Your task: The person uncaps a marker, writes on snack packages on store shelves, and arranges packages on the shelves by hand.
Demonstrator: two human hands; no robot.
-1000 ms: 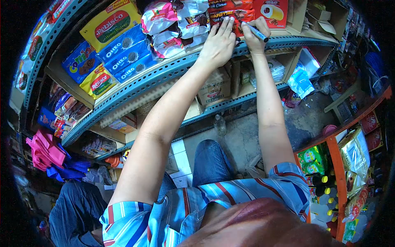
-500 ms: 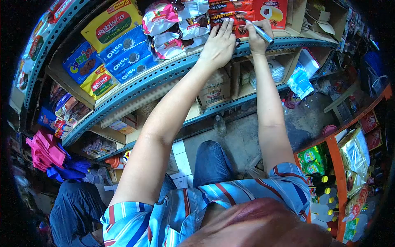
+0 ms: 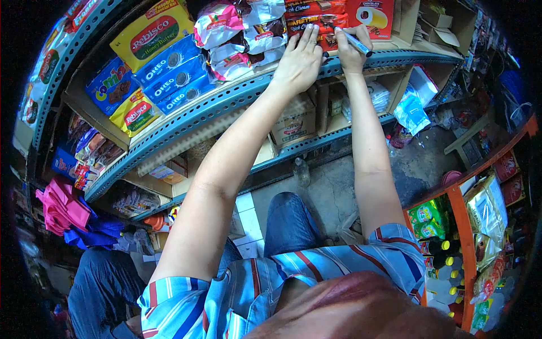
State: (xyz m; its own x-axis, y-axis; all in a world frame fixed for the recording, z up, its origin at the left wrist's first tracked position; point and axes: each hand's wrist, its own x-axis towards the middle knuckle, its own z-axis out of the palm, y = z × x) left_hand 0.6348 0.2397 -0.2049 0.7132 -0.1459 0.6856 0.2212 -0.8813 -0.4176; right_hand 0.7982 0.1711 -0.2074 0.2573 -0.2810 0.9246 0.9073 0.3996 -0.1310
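Observation:
My right hand (image 3: 354, 53) is closed around a marker pen (image 3: 359, 46), with its back end pointing down and to the right. The writing tip is hard to make out beside the red wafer packs (image 3: 313, 25). Against the front of these packs lies my left hand (image 3: 299, 65), fingers stretched out and pressing on them. A small dark thing (image 3: 325, 56) shows by the left thumb; I cannot tell what it is. White and pink Rebisco packs (image 3: 265, 37) sit just left of my hands, and a red chocolate box (image 3: 372, 17) stands to the right.
Blue Oreo packs (image 3: 175, 73) and a yellow Rebisco pack (image 3: 155, 37) fill the shelf's left part. A perforated blue metal edge (image 3: 226, 104) runs along the front. Below are cartons (image 3: 293, 121) and a bottle (image 3: 302, 172). An orange rack (image 3: 460, 237) is at right; another person's knee (image 3: 104, 282) is at left.
The marker in my right hand has tilted and shifted slightly to the left, with small finger movement. My left hand stays in place on the wafer packs.

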